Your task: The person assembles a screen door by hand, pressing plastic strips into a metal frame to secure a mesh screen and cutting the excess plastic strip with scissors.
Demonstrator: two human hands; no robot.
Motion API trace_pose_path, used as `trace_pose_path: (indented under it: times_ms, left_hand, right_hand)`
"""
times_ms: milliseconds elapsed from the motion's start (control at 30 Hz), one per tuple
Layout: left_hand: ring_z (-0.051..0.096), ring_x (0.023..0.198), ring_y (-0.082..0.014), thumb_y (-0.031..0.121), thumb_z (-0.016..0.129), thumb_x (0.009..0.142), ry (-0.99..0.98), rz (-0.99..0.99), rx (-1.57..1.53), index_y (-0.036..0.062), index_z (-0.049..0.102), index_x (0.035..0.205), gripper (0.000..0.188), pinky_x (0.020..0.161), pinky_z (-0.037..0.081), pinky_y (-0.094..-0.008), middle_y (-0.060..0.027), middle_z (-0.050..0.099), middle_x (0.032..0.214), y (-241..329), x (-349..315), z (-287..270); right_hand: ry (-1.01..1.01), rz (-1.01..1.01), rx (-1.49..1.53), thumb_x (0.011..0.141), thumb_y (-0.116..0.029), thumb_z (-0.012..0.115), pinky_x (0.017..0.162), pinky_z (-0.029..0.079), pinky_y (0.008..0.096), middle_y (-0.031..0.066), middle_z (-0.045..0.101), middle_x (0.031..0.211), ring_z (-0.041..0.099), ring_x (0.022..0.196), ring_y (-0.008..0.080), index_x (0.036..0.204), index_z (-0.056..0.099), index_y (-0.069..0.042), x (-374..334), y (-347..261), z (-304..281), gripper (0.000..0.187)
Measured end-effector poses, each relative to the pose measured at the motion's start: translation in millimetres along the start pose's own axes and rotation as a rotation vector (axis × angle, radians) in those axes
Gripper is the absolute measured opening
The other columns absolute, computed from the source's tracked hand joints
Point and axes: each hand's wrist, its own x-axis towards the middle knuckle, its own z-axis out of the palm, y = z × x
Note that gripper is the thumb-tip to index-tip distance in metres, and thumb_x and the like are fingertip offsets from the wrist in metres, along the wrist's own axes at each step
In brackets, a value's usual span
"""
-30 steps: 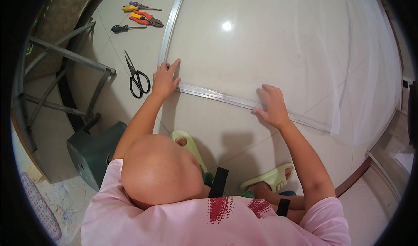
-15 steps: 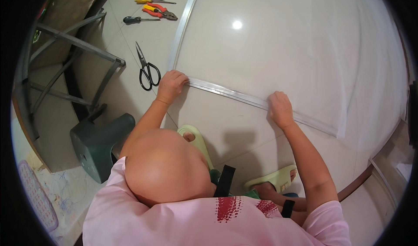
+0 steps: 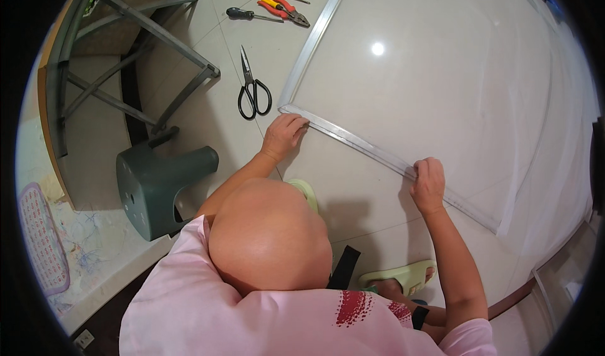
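The left hand [image 3: 282, 138] and right hand [image 3: 430, 189], spread out a second ago, have curled, fingers bunched along the near bar of the metal frame [image 3: 359, 143]; whether they pinch or merely press, I cannot tell. The frame's corner now shows just beyond the left fingers, so contact seems narrowed to that bar. Scissors [image 3: 249, 81] lie left of them.

White glare [image 3: 377, 49] (black, curved rim [image 3: 7, 167]).

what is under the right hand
The silver frame bar runs beneath the right hand, showing on both sides of it, with pale tiled floor on the near side. The stretch directly underneath is hidden.
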Motion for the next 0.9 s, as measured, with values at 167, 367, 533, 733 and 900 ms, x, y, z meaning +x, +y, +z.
trace_pose_path:
  times_ms: [167, 367, 533, 733, 900]
  left_hand:
    - [0.061, 0.077, -0.0218, 0.01, 0.066, 0.079, 0.026, -0.217, -0.179, 0.0072, 0.062, 0.087, 0.01, 0.069, 0.05, -0.0318, -0.006, 0.063, 0.082, -2.3, -6.8, 3.7]
    - [0.06, 0.063, -0.0131, 0.009, 0.071, 0.079, 0.325, -1.129, -0.687, -0.0024, 0.055, 0.091, 0.023, 0.058, 0.051, -0.0264, -0.0085, 0.063, 0.078, -7.4, -0.5, 18.3]
    - [0.058, 0.056, -0.0123, 0.007, 0.075, 0.075, 0.393, -1.389, -0.768, -0.0055, 0.051, 0.097, 0.034, 0.048, 0.05, -0.023, -0.0108, 0.063, 0.075, -18.1, 4.8, 16.2]
    - [0.056, 0.054, -0.0137, 0.002, 0.071, 0.079, 0.529, -1.321, -0.813, -0.0045, 0.054, 0.087, 0.019, 0.046, 0.047, -0.0249, -0.0095, 0.061, 0.071, -22.8, 11.3, 17.7]
    - [0.055, 0.051, -0.0129, 0.0, 0.07, 0.078, 0.514, -1.295, -0.686, -0.0032, 0.058, 0.076, 0.014, 0.047, 0.048, -0.0248, -0.0078, 0.061, 0.066, -20.1, 19.1, 13.1]
  right_hand:
    - [-0.011, -0.061, -0.049, 0.058, 0.008, 0.053, 0.063, 0.039, 0.0379, 0.0124, 0.043, 0.077, 0.044, 0.07, 0.0293, 0.076, 0.046, -0.004, 2.3, -10.0, -1.0, 0.023]
    - [-0.125, -0.006, -0.062, 0.059, 0.008, 0.053, 0.065, 0.039, 0.0385, 0.0129, 0.042, 0.076, 0.044, 0.072, 0.0303, 0.075, 0.046, -0.003, -13.2, -7.1, 22.6, 0.021]
    - [-0.115, 0.011, -0.053, 0.059, 0.008, 0.054, 0.066, 0.039, 0.0386, 0.0129, 0.043, 0.078, 0.045, 0.074, 0.0306, 0.078, 0.047, -0.003, -19.3, -1.3, 30.0, 0.023]
    - [-0.151, 0.061, -0.087, 0.057, 0.007, 0.059, 0.069, 0.04, 0.0375, 0.0124, 0.045, 0.08, 0.047, 0.077, 0.0299, 0.081, 0.049, -0.005, -18.7, -2.6, 28.3, 0.029]
    - [-0.175, 0.113, -0.092, 0.055, 0.005, 0.062, 0.07, 0.04, 0.0369, 0.0116, 0.046, 0.082, 0.048, 0.079, 0.0291, 0.081, 0.049, -0.005, -18.4, -5.9, 23.2, 0.031]
